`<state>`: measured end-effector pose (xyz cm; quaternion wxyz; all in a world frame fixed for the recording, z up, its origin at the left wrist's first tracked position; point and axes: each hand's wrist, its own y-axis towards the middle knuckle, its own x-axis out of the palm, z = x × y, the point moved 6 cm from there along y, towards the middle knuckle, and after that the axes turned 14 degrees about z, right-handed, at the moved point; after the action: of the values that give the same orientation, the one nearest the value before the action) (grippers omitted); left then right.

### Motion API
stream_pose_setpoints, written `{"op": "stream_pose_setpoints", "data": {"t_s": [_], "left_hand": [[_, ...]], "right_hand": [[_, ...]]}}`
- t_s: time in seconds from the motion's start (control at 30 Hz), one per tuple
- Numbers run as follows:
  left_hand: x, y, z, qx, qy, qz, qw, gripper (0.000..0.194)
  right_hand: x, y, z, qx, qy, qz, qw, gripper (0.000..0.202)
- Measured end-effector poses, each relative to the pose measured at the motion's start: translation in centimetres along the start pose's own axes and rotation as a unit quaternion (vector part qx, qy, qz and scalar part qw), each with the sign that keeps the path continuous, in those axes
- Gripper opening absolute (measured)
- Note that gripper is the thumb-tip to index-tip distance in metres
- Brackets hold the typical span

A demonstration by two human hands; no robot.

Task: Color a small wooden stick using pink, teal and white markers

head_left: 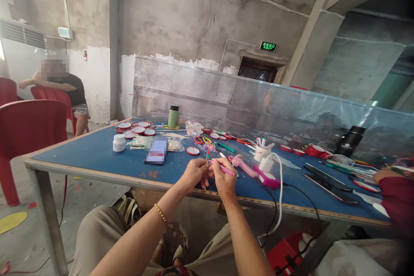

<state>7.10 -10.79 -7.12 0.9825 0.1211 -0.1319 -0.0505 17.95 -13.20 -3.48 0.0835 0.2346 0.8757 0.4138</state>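
Both my hands are close together at the front edge of the table. My left hand [196,172] is closed, pinching a small upright stick with green and reddish bands [208,155]; its exact kind is too small to tell. A pink pen [227,170] lies in the closed fingers of my right hand [224,181], its tip end toward the stick. Whether pen and stick touch, I cannot tell. Just beyond are a round red-rimmed disc [192,151] and pliers with green handles [224,147]. A pink handheld tool [244,166] lies to the right.
On the blue table [106,168] are a phone [156,152], a white jar [119,142], a green bottle [173,116], a cup of pens [261,152] and a white cable [280,189]. A co-worker's red sleeve [396,196] is at right; a seated person [69,88] is left.
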Motion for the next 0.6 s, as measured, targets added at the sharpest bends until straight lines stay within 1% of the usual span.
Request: {"op": "stream_pose_setpoints", "data": {"t_s": [0.23, 0.6], "left_hand": [[0.02, 0.04, 0.00, -0.002, 0.004, 0.006, 1.000, 0.037], [0.06, -0.11, 0.18, -0.001, 0.014, 0.011, 1.000, 0.029]], "right_hand": [[0.14, 0.00, -0.05, -0.006, -0.002, -0.010, 1.000, 0.021], [0.40, -0.06, 0.38, 0.006, -0.004, -0.023, 1.000, 0.023]]}}
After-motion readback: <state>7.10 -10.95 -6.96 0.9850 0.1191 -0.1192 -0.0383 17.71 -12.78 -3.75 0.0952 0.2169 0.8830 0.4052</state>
